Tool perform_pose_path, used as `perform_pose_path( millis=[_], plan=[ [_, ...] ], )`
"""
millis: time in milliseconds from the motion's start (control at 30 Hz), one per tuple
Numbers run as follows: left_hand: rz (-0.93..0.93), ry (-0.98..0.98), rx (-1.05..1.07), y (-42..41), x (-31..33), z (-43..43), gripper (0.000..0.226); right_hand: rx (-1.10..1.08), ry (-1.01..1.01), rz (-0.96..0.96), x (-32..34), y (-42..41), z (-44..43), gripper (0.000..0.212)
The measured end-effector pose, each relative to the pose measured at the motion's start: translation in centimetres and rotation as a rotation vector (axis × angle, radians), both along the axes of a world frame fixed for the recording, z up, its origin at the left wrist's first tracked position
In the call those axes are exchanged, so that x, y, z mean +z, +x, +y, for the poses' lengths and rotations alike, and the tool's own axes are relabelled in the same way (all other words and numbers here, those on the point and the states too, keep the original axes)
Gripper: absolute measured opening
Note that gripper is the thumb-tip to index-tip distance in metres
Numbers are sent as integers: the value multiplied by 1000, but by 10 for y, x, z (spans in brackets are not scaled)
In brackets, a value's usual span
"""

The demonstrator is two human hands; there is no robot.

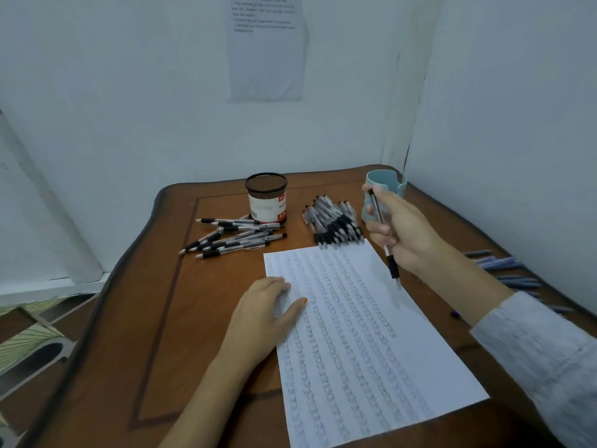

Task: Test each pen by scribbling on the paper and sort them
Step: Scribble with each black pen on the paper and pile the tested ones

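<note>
The right hand holds one pen. The fingers and thumb are curled round the middle of it. The pen points down, and its black grip and tip stick out below the hand. The tip is just above the right edge of the paper; I cannot tell if it touches. This arm wears a grey sleeve.

The left hand rests on the left edge of the paper and holds nothing. Its thumb lies flat on the sheet and the other fingers are a little bent at the edge.

The paper lies on the brown table in front of the person, a bit crooked. It is full of rows of scribbles.

Just past the top of the paper is a thick pile of pens with black grips. To the left of that pile is a looser bunch of pens, spread out flat on the table. They lie right beside a black mesh cup with a white label.

Behind the right hand stands a blue-green cup, near the back corner of the table. On the far right side of the table lie some blue pens. A small purple thing lies near the sleeve.

A sheet with print hangs on the wall behind the table.
</note>
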State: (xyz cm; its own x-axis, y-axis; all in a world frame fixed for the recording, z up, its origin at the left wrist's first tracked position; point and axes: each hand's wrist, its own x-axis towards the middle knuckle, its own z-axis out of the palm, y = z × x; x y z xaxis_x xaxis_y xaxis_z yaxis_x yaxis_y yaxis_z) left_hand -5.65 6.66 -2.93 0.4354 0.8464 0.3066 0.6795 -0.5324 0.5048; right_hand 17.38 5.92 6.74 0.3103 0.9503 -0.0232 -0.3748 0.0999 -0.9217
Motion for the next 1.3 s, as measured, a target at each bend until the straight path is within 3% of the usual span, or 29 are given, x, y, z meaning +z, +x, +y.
perform_pose_path(
  millis=[100,367,533,600,700,833,933,1000,1133,1300],
  plan=[
    [20,35,22,1,0,0,49,89,-108,184,-12,7,-18,22],
    [85,79,53,0,-3,3,41,42,-193,296,-40,19,-48,30],
    [72,64,-88,-1,-4,3,41,171,-229,131,-43,23,-65,28],
    [78,14,-197,-1,-4,2,47,224,-267,191,-45,24,-68,29],
    [122,-37,-229,-1,-4,2,70,266,-279,259,-53,23,-72,42],
    [130,-30,-180,0,1,0,77,281,-325,136,-57,22,-76,71],
    [175,-2,-150,1,3,-2,82,269,-333,112,-59,21,-77,78],
    [202,5,-136,2,4,-3,86,237,-320,117,-61,18,-77,70],
    [220,24,-119,3,3,-3,88,186,-221,-34,-67,11,-76,24],
    [233,26,-118,3,2,-2,87,98,-107,-174,-73,4,-75,35]
  ],
)
